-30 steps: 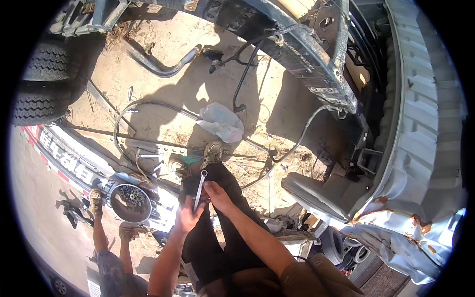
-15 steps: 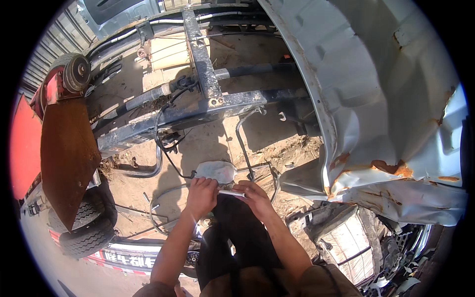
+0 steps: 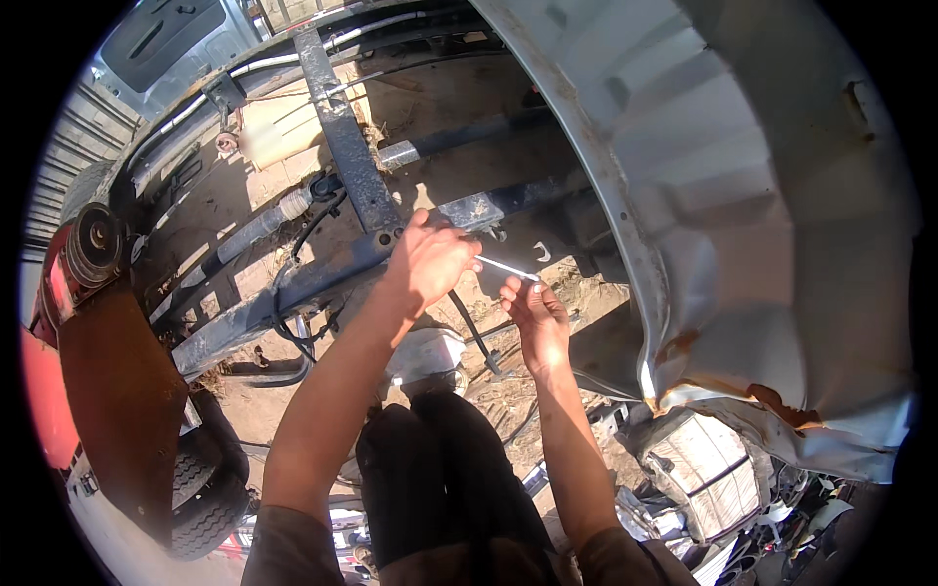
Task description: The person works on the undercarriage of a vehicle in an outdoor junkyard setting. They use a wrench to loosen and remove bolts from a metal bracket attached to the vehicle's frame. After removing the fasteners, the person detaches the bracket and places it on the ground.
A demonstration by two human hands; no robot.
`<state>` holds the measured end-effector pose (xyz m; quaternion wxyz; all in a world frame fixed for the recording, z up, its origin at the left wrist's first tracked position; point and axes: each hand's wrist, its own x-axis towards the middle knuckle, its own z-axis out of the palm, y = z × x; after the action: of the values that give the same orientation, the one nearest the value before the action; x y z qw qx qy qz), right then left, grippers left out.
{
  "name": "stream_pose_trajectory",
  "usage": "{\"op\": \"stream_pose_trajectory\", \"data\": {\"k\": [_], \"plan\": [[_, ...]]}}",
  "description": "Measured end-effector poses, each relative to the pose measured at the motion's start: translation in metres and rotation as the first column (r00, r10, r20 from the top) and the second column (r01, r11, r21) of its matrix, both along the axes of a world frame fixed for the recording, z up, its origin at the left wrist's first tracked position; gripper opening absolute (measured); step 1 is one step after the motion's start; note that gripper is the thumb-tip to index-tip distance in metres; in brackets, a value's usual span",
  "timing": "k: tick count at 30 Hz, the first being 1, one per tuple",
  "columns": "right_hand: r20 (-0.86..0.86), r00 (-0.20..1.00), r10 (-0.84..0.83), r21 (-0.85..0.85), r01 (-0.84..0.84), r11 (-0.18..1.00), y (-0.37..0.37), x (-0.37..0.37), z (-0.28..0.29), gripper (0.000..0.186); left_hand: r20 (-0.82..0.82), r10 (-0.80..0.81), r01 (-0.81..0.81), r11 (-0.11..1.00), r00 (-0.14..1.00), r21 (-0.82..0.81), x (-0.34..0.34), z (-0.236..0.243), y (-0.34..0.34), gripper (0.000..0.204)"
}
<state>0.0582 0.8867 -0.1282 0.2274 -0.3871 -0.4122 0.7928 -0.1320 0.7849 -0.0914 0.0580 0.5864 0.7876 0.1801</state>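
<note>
My left hand [image 3: 430, 262] is closed over one end of a slim silvery wrench [image 3: 506, 267], its fingers resting at the dark steel frame rail [image 3: 342, 259] near the bolted crossmember. At the wrench's other end, my right hand [image 3: 539, 317] pinches it between thumb and fingers. The jaw shape is too small to make out, and the left end is hidden by my left hand. Below the hands, a whitish flat bundle [image 3: 425, 354] lies on the sandy ground beyond my knees. A thin black bent bar [image 3: 476, 332] runs down beside it.
At the right, a large dented, rusty-edged silver panel [image 3: 684, 225] rises beside me. On the left stand a rusty brown plate [image 3: 117, 410], red machinery with a pulley [image 3: 96, 239] and stacked tyres [image 3: 210, 508]. A wrapped block [image 3: 705, 469] and scrap parts lie lower right.
Both hands have risen from near my lap, forward to the frame rail, still with the wrench between them. The view has shifted, so the frame and the panel sit differently.
</note>
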Motion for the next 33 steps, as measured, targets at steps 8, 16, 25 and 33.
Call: {"op": "stream_pose_trajectory", "data": {"k": [8,16,25,33], "plan": [[0.044,0.988,-0.149,-0.035,0.15,0.988,-0.006,-0.033,0.001,0.035,-0.086,-0.204,0.196,0.976,0.975,-0.091,-0.049,-0.006,0.055,0.012],[-0.044,0.963,-0.267,-0.004,0.267,0.964,-0.002,-0.043,-0.004,0.031,-0.033,-0.327,0.317,0.933,0.945,-0.172,-0.064,-0.004,0.072,0.013],[-0.027,0.927,-0.374,-0.026,0.373,0.927,0.001,-0.047,-0.002,0.03,0.105,-0.342,0.358,0.875,0.934,-0.325,-0.064,0.0,0.094,0.012],[-0.205,0.878,-0.432,-0.15,0.408,0.9,-0.001,-0.054,-0.008,0.021,-0.084,-0.278,0.274,0.96,0.957,-0.049,-0.051,-0.021,0.08,0.011]]}}
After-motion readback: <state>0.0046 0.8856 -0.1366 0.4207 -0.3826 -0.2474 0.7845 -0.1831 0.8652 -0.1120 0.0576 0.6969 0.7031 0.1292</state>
